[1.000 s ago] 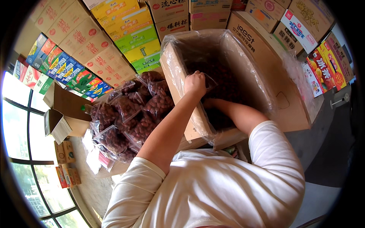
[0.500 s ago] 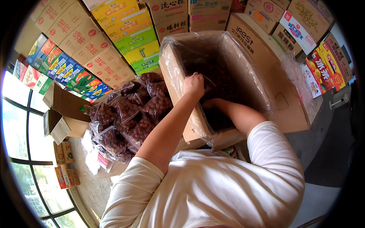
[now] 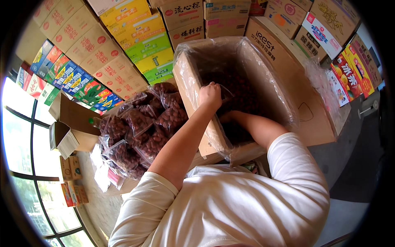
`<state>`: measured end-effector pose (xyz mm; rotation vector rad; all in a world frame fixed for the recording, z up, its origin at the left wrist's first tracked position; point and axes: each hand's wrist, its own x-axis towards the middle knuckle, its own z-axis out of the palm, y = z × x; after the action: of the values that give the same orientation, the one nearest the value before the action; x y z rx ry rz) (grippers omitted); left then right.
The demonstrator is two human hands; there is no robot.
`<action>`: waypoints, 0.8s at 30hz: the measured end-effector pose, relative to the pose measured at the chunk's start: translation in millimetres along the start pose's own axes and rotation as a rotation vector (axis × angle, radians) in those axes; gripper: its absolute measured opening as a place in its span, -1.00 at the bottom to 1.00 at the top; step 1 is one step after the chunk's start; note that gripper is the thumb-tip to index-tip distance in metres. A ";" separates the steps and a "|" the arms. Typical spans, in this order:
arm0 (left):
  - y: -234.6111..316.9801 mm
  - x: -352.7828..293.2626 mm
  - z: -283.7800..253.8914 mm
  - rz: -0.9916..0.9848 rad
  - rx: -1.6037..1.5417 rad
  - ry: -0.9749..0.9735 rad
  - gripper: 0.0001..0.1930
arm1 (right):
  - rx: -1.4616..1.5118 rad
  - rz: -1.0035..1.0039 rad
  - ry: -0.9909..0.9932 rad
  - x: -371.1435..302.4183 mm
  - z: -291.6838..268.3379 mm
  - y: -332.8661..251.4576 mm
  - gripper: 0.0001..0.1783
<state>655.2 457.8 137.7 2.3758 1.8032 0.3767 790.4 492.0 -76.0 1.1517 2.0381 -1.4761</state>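
Observation:
My left hand (image 3: 210,95) is closed at the left wall of a large cardboard box (image 3: 187,78) lined with clear plastic. It pinches the edge of a clear plastic bag (image 3: 226,93), which hangs inside the box. Dark red dried dates (image 3: 242,92) lie in the shaded bottom. My right hand (image 3: 227,117) reaches down into the box close below the left one; its fingers are lost in the shadow. To the left of the box, several filled zip bags of dates (image 3: 138,119) are piled together.
An open cardboard carton (image 3: 78,123) stands left of the bag pile. Stacked cartons (image 3: 92,51) and yellow and green boxes (image 3: 144,45) line the back. A big flat carton (image 3: 310,111) stands against the box's right side. Windows (image 3: 33,160) are at far left.
The whole view has shifted slightly, so the scene sits a little lower. Both hands keep nearly the same places in the box, the left still gripping the bag.

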 end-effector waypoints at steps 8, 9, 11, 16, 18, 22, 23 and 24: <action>-1.3 -0.9 3.3 0.010 -0.036 0.035 -0.76 | 0.097 0.110 -0.089 -11.5 -2.2 -8.5 -0.25; -1.3 -0.4 3.8 0.009 -0.028 0.034 -0.76 | 0.120 0.132 -0.107 -13.4 -1.7 -10.6 -0.25; -1.0 0.3 4.1 0.009 -0.020 0.032 -0.75 | 0.171 0.186 -0.140 -17.7 -1.8 -14.3 -0.26; -1.9 -0.2 4.6 0.010 -0.018 0.035 -0.74 | 0.315 0.330 -0.233 -28.7 -1.2 -25.2 -0.29; -2.6 0.4 5.6 0.009 -0.007 0.040 -0.74 | 0.367 0.386 -0.271 -32.9 -1.5 -29.7 -0.30; 0.0 0.2 0.9 0.000 0.043 -0.028 -0.74 | 0.454 0.489 -0.345 -38.7 -0.4 -37.2 -0.31; 0.4 0.0 -0.1 -0.002 0.040 -0.033 -0.73 | 0.479 0.501 -0.381 -37.2 -0.7 -35.4 -0.32; 1.3 0.0 -0.8 -0.001 0.035 -0.037 -0.73 | 0.504 0.515 -0.419 -36.3 0.8 -33.5 -0.32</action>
<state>656.2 457.4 138.8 2.3884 1.8100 0.3007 785.5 472.9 -30.6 1.2802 1.0193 -1.7964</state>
